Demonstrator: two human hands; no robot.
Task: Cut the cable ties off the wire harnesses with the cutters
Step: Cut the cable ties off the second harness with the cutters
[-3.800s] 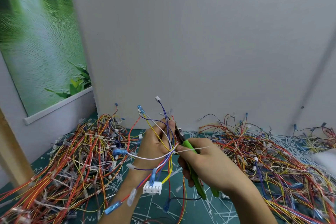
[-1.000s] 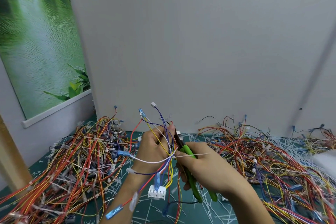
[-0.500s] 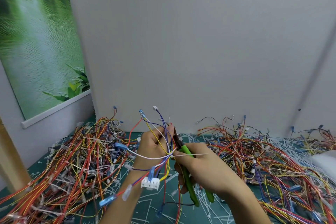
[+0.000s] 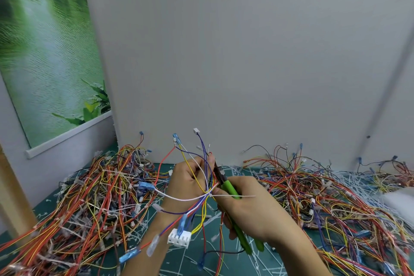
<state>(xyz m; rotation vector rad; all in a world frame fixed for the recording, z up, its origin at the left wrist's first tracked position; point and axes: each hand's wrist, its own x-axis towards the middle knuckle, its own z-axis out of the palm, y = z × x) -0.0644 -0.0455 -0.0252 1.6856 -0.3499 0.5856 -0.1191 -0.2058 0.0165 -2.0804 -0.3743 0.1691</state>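
Little has shifted in the last second. The left hand (image 4: pixel 190 182) still grips the wire harness (image 4: pixel 197 205) above the worktop (image 4: pixel 224 262), fingers curled round its fanned wires. The right hand (image 4: pixel 253 210) stays wrapped round the green cutters (image 4: pixel 229 188). The cable tie (image 4: pixel 235 196) remains on the bundle, and the blades seem to sit above it, so the cut is still due.

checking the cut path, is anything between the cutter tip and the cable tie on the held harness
Only wires of the harness itself. The cutters tip sits above the cable tie, beside the left hand, with red and yellow strands crossing between.
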